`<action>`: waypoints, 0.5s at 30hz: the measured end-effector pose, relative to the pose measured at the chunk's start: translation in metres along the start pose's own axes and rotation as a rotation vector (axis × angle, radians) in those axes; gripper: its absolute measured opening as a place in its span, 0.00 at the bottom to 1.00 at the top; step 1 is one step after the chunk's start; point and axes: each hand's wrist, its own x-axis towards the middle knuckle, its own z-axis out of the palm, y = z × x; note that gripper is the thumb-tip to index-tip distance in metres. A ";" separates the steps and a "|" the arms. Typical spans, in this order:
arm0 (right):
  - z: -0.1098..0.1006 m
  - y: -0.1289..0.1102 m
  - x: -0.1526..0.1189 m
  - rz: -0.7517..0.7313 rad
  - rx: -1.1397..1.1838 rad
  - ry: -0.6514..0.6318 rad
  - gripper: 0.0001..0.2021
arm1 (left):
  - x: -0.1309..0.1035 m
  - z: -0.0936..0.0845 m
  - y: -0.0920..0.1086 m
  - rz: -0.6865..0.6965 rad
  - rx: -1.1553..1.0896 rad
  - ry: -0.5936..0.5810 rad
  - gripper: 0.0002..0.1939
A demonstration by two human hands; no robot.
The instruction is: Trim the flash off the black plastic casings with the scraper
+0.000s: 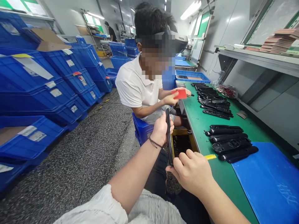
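Observation:
My left hand (pixel 161 129) is closed around a long, slim black plastic part (pixel 169 140), which slants nearly upright in front of me. At the lower end of that part, my right hand (pixel 192 171) is closed with its thumb against or very near the edge. A flat yellow handle (pixel 210 157) sticks out of the right fist; the tool's working end is hidden. Several similar black plastic parts (pixel 233 144) lie in a row on the green tabletop (pixel 198 130), right of my hands.
A yellow bin (pixel 195 144) stands below the table edge. Blue sheet (pixel 268 177) covers the near right. More black parts (pixel 215 101) lie further back. A co-worker (pixel 130 84) sits opposite, holding a red piece (pixel 179 94). Blue crates (pixel 30 81) are stacked left; a shelf (pixel 257 57) overhangs right.

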 end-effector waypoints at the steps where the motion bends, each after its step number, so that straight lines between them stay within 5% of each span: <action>1: -0.001 0.002 0.000 -0.031 0.004 0.056 0.20 | 0.003 -0.003 0.001 0.002 -0.001 0.016 0.27; 5: -0.004 0.017 0.003 0.044 0.015 0.140 0.18 | 0.015 -0.017 0.006 0.023 -0.001 0.075 0.26; 7: -0.004 0.025 0.006 0.257 -0.053 -0.024 0.07 | 0.016 -0.024 0.006 0.032 0.013 0.091 0.25; 10: -0.004 0.033 0.008 0.504 -0.077 -0.379 0.18 | 0.012 -0.034 0.002 0.036 0.066 0.085 0.25; 13: -0.007 0.042 0.008 0.591 -0.043 -0.440 0.06 | 0.017 -0.041 -0.004 0.079 0.172 0.073 0.19; 15: -0.015 0.051 0.006 0.660 -0.040 -0.433 0.10 | 0.023 -0.039 -0.011 0.094 0.225 0.038 0.12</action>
